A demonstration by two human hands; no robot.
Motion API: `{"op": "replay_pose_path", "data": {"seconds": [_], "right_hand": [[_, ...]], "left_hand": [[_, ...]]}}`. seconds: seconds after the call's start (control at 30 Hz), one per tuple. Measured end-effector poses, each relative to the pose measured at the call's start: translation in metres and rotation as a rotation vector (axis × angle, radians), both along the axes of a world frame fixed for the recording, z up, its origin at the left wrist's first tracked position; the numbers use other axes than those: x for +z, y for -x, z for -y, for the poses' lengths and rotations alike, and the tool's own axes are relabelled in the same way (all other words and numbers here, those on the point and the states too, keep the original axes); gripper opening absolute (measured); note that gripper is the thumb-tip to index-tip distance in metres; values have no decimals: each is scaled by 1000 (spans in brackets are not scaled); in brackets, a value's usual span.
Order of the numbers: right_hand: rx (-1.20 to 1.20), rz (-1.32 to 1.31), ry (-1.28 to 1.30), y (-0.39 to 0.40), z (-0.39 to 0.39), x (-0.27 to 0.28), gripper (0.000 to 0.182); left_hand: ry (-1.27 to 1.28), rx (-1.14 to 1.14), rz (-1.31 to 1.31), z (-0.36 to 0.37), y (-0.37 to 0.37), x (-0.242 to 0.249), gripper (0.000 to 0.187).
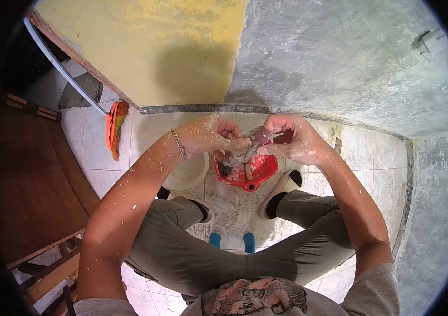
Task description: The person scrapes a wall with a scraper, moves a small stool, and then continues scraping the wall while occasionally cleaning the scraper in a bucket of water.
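My left hand, with a chain bracelet at the wrist, pinches one side of a crumpled grey, partly see-through piece. My right hand grips the other side, where a dark reddish-brown part shows between the hands. I cannot make out exactly what this piece is. Pale flakes stick to both forearms. Below the hands, a red basin stands on the floor between my feet. It holds a dark lump and a tan handle-like piece, partly hidden by the held piece.
A whitish round bucket stands left of the basin. An orange broom leans at the left. The wall ahead is yellow on one side and scraped grey on the other. Brown wooden furniture stands at the left.
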State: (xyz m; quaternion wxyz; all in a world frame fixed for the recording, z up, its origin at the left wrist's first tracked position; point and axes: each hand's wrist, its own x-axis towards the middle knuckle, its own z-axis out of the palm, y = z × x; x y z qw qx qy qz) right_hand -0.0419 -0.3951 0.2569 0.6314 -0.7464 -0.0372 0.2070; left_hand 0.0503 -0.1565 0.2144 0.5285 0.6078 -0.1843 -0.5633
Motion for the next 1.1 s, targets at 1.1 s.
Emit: {"op": "replay_pose_path", "data": {"seconds": [1.1], "right_hand": [[-579, -290, -571, 0, -26, -34, 14]], "left_hand": [[337, 544, -157, 13, 3, 2, 30]]}}
